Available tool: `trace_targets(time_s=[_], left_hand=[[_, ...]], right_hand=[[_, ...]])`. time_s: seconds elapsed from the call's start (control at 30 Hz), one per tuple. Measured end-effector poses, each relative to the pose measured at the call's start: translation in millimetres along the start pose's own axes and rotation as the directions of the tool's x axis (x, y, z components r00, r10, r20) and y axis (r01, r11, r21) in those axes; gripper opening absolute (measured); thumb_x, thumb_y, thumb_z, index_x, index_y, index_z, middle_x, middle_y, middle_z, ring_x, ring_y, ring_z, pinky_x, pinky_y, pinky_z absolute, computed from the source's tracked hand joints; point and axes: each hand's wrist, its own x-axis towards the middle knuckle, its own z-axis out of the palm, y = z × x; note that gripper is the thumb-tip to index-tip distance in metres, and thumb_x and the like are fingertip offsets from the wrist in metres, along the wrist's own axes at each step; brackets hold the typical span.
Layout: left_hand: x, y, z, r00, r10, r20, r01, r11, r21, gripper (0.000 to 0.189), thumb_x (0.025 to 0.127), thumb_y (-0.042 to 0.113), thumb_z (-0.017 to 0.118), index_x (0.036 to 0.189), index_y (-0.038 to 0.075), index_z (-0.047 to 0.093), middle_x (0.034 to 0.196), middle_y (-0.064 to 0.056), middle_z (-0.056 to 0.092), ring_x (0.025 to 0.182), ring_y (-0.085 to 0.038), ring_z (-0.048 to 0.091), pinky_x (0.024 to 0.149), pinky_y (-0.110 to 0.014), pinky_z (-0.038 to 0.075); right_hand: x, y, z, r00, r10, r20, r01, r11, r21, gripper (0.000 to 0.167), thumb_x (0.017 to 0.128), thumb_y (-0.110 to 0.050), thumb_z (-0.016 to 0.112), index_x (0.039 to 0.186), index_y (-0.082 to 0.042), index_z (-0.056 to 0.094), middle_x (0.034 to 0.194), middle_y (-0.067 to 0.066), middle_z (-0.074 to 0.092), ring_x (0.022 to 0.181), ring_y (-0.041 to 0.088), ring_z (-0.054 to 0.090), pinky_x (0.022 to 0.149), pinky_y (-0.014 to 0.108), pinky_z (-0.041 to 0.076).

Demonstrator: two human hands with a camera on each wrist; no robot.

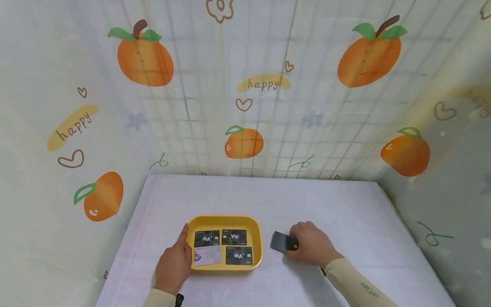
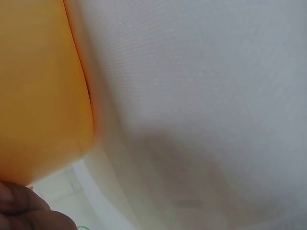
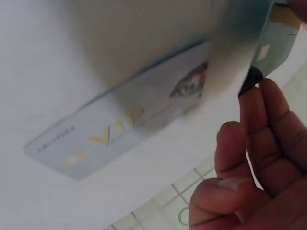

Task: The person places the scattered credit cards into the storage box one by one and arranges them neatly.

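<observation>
In the head view a yellow tray holds several cards: black Vip cards and one pale pink card. My left hand touches the tray's left side, index finger straight along the rim; the left wrist view shows its bent fingers against the tray wall. To the right of the tray, my right hand pinches a dark card tilted above the table. Below that hand, the right wrist view shows a white VIP card on the table; the head view hides it.
A white cloth covers the table. Behind and at both sides hangs a curtain printed with oranges and "happy" lettering. The table's right edge runs beyond my right forearm.
</observation>
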Motion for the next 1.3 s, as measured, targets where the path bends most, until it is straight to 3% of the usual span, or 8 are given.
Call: trace_targets(time_s=[0.33, 0.5, 0.63, 0.97, 1.3], left_hand=[[-12.2, 14.4, 8.9, 1.0, 0.027, 0.005, -0.026, 1.0, -0.006, 0.061, 0.108, 0.025, 0.057, 0.166, 0.026, 0.037, 0.048, 0.004, 0.039, 0.038, -0.014, 0.035, 0.04, -0.031, 0.029], [-20.6, 25.8, 14.0, 1.0, 0.018, 0.01, -0.018, 1.0, 0.0, 0.062, 0.108, 0.026, 0.058, 0.166, 0.027, 0.038, 0.048, 0.005, 0.038, 0.038, -0.013, 0.035, 0.039, -0.03, 0.029], [-26.5, 34.7, 17.5, 1.0, 0.017, -0.007, -0.017, 1.0, 0.003, 0.063, 0.106, 0.026, 0.06, 0.165, 0.025, 0.041, 0.048, 0.004, 0.038, 0.038, -0.014, 0.035, 0.039, -0.032, 0.029], [-35.8, 57.3, 33.4, 0.999, 0.043, -0.021, -0.043, 0.999, -0.013, 0.064, 0.103, 0.027, 0.064, 0.164, 0.025, 0.043, 0.048, 0.005, 0.036, 0.039, -0.015, 0.034, 0.039, -0.034, 0.029], [-34.0, 78.0, 42.1, 0.992, 0.123, -0.011, -0.123, 0.992, 0.013, 0.064, 0.103, 0.03, 0.064, 0.164, 0.027, 0.043, 0.046, 0.006, 0.036, 0.037, -0.014, 0.034, 0.035, -0.034, 0.029]], right_hand=[[-0.5, -1, -28, 0.989, -0.003, -0.146, 0.005, 1.0, 0.011, 0.044, 0.072, -0.048, 0.089, 0.099, -0.018, 0.07, 0.091, -0.007, 0.06, 0.086, 0.017, 0.05, 0.073, 0.036, 0.05], [3.5, -16, -54, 0.976, -0.011, -0.22, 0.015, 1.0, 0.018, 0.046, 0.074, -0.047, 0.088, 0.102, -0.015, 0.071, 0.098, -0.004, 0.063, 0.093, 0.02, 0.052, 0.079, 0.039, 0.055], [10.1, -35, -72, 0.967, -0.073, -0.243, 0.074, 0.997, -0.005, 0.045, 0.074, -0.046, 0.089, 0.102, -0.016, 0.071, 0.098, -0.005, 0.063, 0.093, 0.019, 0.052, 0.079, 0.037, 0.055], [21.5, -96, -77, 0.953, -0.247, -0.178, 0.23, 0.967, -0.111, 0.052, 0.071, -0.056, 0.089, 0.105, -0.021, 0.072, 0.095, -0.01, 0.061, 0.087, 0.012, 0.048, 0.077, 0.029, 0.053], [33.3, -118, -64, 0.93, -0.35, -0.107, 0.335, 0.932, -0.141, 0.051, 0.07, -0.061, 0.088, 0.102, -0.025, 0.072, 0.089, -0.017, 0.059, 0.082, 0.008, 0.048, 0.074, 0.028, 0.05]])
